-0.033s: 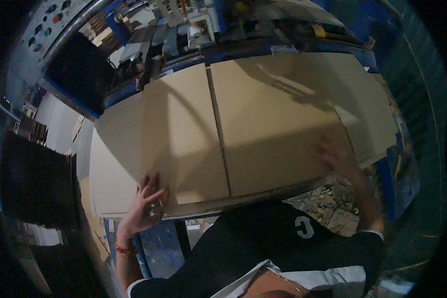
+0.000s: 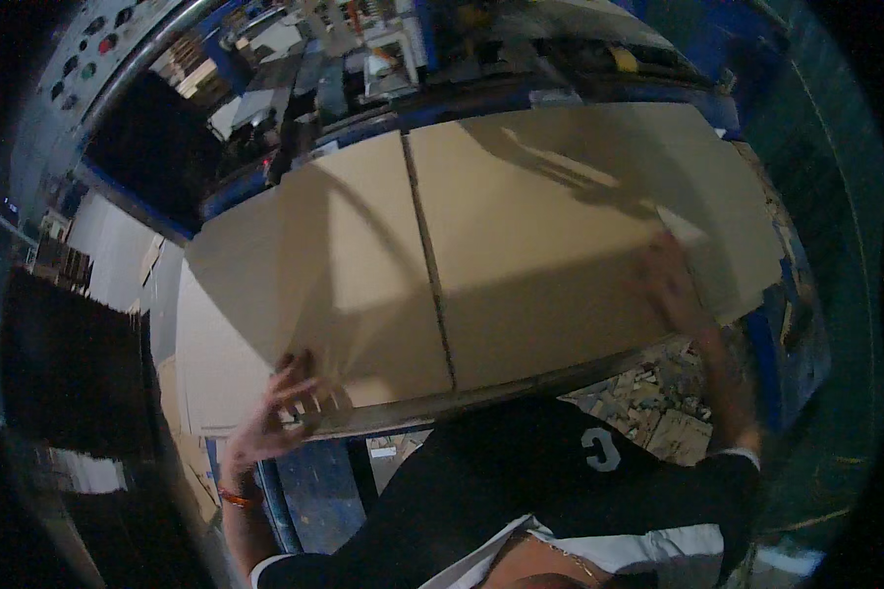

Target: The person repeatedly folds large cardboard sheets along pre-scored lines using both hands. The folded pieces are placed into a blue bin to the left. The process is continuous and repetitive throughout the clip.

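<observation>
A wide sheet of brown cardboard (image 2: 540, 226) lies flat in front of me, with a dark slot running across it from far to near edge. My left hand (image 2: 280, 401) is at its near left edge, fingers spread, some over the board and slightly blurred. My right hand (image 2: 666, 285) is over the right part of the sheet, fingers stretched out and smeared by motion. Whether that palm touches the board, I cannot tell. Paler cardboard panels flank the middle at both sides.
Beyond the sheet stands a blue-framed machine (image 2: 334, 83) with metal parts. A control panel with buttons (image 2: 93, 59) is at the upper left. Cardboard scraps (image 2: 648, 393) lie below the near right edge. A dark stack (image 2: 69, 353) stands at the left.
My right hand has shifted slightly away from me over the board. My left hand has moved slightly left and nearer. The sheet looks almost unmoved.
</observation>
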